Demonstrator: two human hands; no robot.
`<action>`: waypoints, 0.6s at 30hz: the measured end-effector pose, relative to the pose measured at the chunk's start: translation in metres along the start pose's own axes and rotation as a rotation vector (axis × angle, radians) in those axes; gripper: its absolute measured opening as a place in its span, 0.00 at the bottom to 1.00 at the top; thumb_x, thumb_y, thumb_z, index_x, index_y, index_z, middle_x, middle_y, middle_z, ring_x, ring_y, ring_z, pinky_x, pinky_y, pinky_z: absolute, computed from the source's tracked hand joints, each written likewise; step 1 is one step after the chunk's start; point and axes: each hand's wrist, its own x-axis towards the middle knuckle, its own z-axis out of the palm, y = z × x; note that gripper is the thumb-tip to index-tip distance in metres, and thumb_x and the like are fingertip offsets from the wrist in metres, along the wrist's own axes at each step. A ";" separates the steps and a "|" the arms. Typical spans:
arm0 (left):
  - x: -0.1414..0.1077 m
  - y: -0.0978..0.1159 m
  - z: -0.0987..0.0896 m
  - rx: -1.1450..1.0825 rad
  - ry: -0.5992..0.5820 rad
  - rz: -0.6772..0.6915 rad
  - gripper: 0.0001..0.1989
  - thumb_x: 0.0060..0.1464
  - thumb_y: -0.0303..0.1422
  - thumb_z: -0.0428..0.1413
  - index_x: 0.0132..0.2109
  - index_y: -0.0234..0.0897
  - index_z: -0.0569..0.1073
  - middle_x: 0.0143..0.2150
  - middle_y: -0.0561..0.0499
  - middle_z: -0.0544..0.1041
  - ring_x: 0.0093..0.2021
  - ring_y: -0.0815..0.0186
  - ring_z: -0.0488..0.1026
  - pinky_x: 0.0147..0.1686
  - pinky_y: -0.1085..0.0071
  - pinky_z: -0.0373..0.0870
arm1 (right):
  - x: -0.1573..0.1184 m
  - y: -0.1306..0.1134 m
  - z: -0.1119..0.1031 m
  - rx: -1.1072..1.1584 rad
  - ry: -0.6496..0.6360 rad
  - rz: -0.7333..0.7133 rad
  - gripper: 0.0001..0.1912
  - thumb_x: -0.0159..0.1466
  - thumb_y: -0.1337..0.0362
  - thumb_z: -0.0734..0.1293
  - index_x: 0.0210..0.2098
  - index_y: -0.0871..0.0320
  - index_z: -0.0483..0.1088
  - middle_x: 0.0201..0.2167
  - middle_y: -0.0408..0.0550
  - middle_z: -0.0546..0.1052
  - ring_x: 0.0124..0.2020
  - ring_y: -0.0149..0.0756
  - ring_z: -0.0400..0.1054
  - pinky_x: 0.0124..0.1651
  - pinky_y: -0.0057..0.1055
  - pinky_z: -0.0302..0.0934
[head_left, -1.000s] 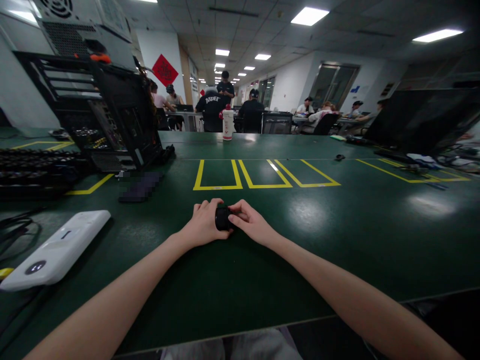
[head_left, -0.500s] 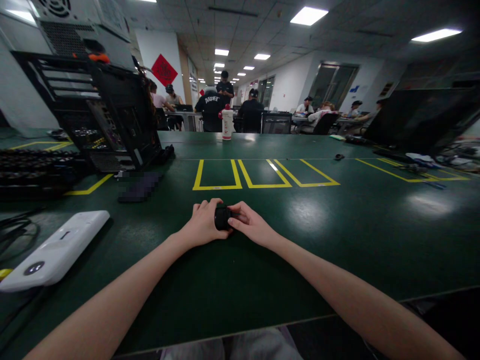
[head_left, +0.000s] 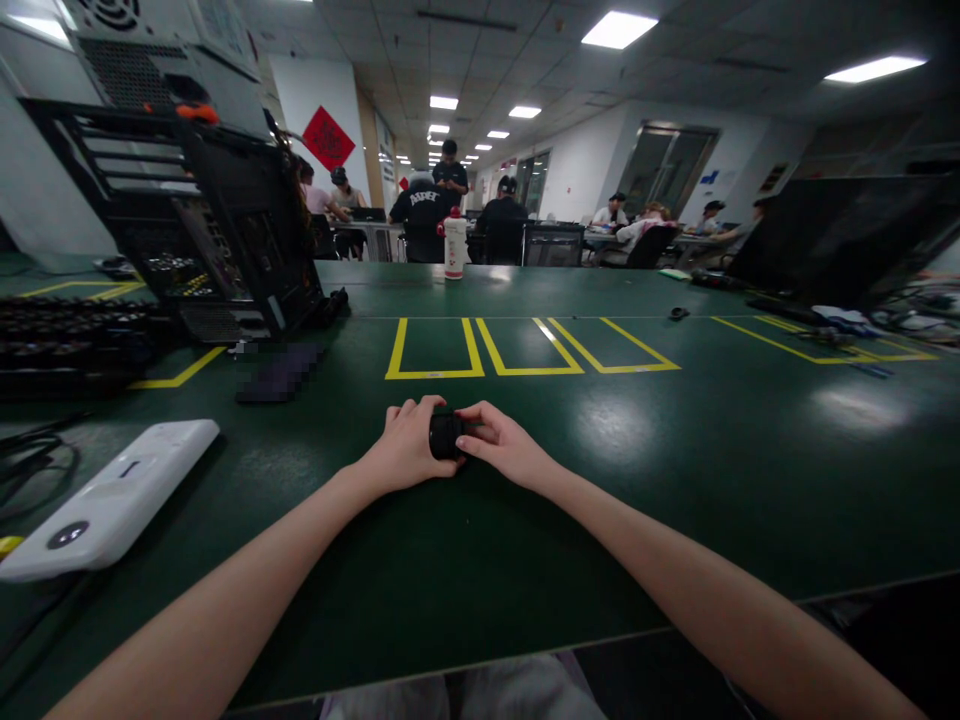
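Both hands at work, reference landmark: the row of three yellow tape outlines [head_left: 530, 372] stuck on the glossy dark-green tabletop [head_left: 465, 580].

Object: small, black, compact and hard-looking item [head_left: 445, 437], on the near side of the row, in front of its left outline. Underside hidden; cannot tell whether it rests on the tabletop.

Left hand [head_left: 409, 440]: thumb and fingers curled around the object's left side, gripping it. Right hand [head_left: 504, 440]: thumb and bent fingers pinching its right side.

Progress, judged: handling is under way. Done: object held between both hands. Left: neither hand has let go. No separated piece can be made out, and the fingers cover too much to tell whether any part is fully seated or loosened.

Also noted: long white plastic device [head_left: 142, 480], left of the row and nearer the person; white-and-pink bottle [head_left: 454, 250], beyond it.
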 end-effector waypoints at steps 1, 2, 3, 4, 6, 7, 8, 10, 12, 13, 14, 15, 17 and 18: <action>0.000 0.000 0.000 0.004 0.004 -0.001 0.34 0.39 0.47 0.57 0.50 0.36 0.57 0.44 0.45 0.66 0.43 0.55 0.64 0.44 0.59 0.57 | 0.000 0.000 0.000 0.018 -0.007 -0.015 0.15 0.56 0.67 0.65 0.43 0.56 0.60 0.45 0.46 0.67 0.48 0.36 0.65 0.52 0.39 0.60; 0.000 0.000 0.000 0.006 0.005 -0.002 0.34 0.39 0.47 0.57 0.51 0.36 0.57 0.44 0.45 0.66 0.43 0.55 0.64 0.44 0.59 0.57 | -0.001 0.000 0.000 0.030 -0.010 -0.028 0.16 0.56 0.67 0.66 0.43 0.56 0.60 0.44 0.45 0.67 0.48 0.35 0.64 0.52 0.39 0.59; 0.000 0.000 -0.001 0.003 0.003 -0.004 0.34 0.39 0.47 0.57 0.51 0.36 0.57 0.44 0.45 0.66 0.43 0.55 0.64 0.44 0.59 0.57 | -0.001 0.000 0.000 0.033 -0.010 -0.034 0.16 0.55 0.67 0.66 0.43 0.56 0.60 0.44 0.45 0.67 0.48 0.35 0.64 0.52 0.39 0.59; 0.000 0.000 -0.001 -0.004 -0.004 -0.004 0.34 0.39 0.47 0.57 0.51 0.36 0.57 0.44 0.45 0.66 0.43 0.55 0.64 0.44 0.59 0.57 | -0.002 -0.001 0.000 0.031 -0.004 -0.033 0.15 0.56 0.66 0.66 0.42 0.55 0.60 0.44 0.45 0.67 0.48 0.35 0.65 0.51 0.39 0.60; 0.000 0.001 -0.003 -0.020 -0.020 -0.005 0.34 0.40 0.48 0.56 0.51 0.37 0.57 0.45 0.45 0.66 0.44 0.55 0.64 0.44 0.59 0.57 | -0.002 -0.001 0.000 0.021 0.013 -0.023 0.12 0.58 0.63 0.64 0.41 0.55 0.61 0.44 0.45 0.67 0.46 0.36 0.66 0.48 0.39 0.62; -0.001 0.001 -0.003 -0.024 -0.023 -0.006 0.34 0.40 0.49 0.56 0.51 0.37 0.57 0.45 0.45 0.66 0.44 0.55 0.64 0.44 0.59 0.57 | -0.002 -0.001 0.001 0.019 0.023 -0.021 0.11 0.58 0.62 0.63 0.40 0.55 0.61 0.43 0.45 0.67 0.45 0.36 0.66 0.47 0.38 0.63; -0.001 0.001 -0.004 -0.023 -0.026 -0.008 0.34 0.40 0.49 0.56 0.51 0.37 0.57 0.45 0.45 0.66 0.44 0.54 0.64 0.44 0.58 0.57 | -0.001 -0.001 0.001 0.018 0.031 -0.022 0.10 0.58 0.62 0.63 0.39 0.55 0.61 0.42 0.45 0.67 0.44 0.36 0.66 0.46 0.38 0.64; -0.001 0.001 -0.004 -0.015 -0.024 -0.013 0.34 0.40 0.49 0.56 0.51 0.36 0.57 0.45 0.45 0.66 0.44 0.54 0.64 0.44 0.59 0.57 | 0.000 0.000 0.000 0.018 0.044 -0.026 0.09 0.58 0.63 0.64 0.38 0.55 0.61 0.42 0.44 0.67 0.45 0.36 0.66 0.47 0.38 0.64; 0.000 0.001 -0.003 -0.009 -0.024 -0.016 0.34 0.39 0.49 0.56 0.51 0.36 0.57 0.45 0.45 0.66 0.44 0.54 0.64 0.44 0.59 0.57 | 0.001 0.002 0.000 0.016 0.052 -0.016 0.12 0.57 0.64 0.64 0.40 0.55 0.61 0.43 0.45 0.67 0.47 0.37 0.65 0.49 0.39 0.62; 0.000 0.001 -0.002 -0.005 -0.020 -0.018 0.35 0.39 0.49 0.57 0.51 0.36 0.57 0.44 0.45 0.66 0.43 0.54 0.64 0.44 0.59 0.57 | 0.002 0.002 0.000 0.014 0.055 -0.006 0.14 0.57 0.64 0.65 0.42 0.55 0.61 0.44 0.46 0.67 0.48 0.37 0.64 0.50 0.40 0.61; 0.000 0.000 -0.001 0.002 -0.012 -0.022 0.35 0.39 0.49 0.57 0.51 0.36 0.57 0.43 0.45 0.67 0.43 0.54 0.64 0.43 0.59 0.57 | 0.003 0.003 0.000 0.012 0.057 0.004 0.15 0.57 0.64 0.65 0.43 0.56 0.60 0.44 0.47 0.67 0.48 0.37 0.64 0.51 0.40 0.60; 0.001 0.000 0.000 0.009 -0.007 -0.023 0.35 0.38 0.48 0.57 0.51 0.36 0.57 0.43 0.45 0.67 0.43 0.54 0.64 0.43 0.59 0.57 | 0.003 0.003 -0.001 0.011 0.054 0.014 0.15 0.57 0.64 0.65 0.44 0.57 0.60 0.44 0.48 0.67 0.48 0.37 0.64 0.52 0.40 0.59; 0.001 0.000 0.001 0.019 -0.003 -0.020 0.34 0.38 0.48 0.57 0.50 0.35 0.58 0.42 0.46 0.67 0.42 0.55 0.65 0.43 0.59 0.57 | 0.003 0.004 -0.001 0.020 0.036 0.016 0.15 0.56 0.65 0.65 0.43 0.58 0.61 0.44 0.48 0.67 0.48 0.37 0.64 0.52 0.41 0.59; 0.001 0.000 0.001 0.021 -0.004 -0.017 0.34 0.38 0.47 0.57 0.50 0.35 0.57 0.42 0.46 0.67 0.42 0.55 0.65 0.43 0.60 0.57 | 0.003 0.005 -0.002 0.032 0.023 0.008 0.15 0.56 0.66 0.65 0.42 0.57 0.61 0.44 0.48 0.67 0.48 0.37 0.65 0.51 0.40 0.60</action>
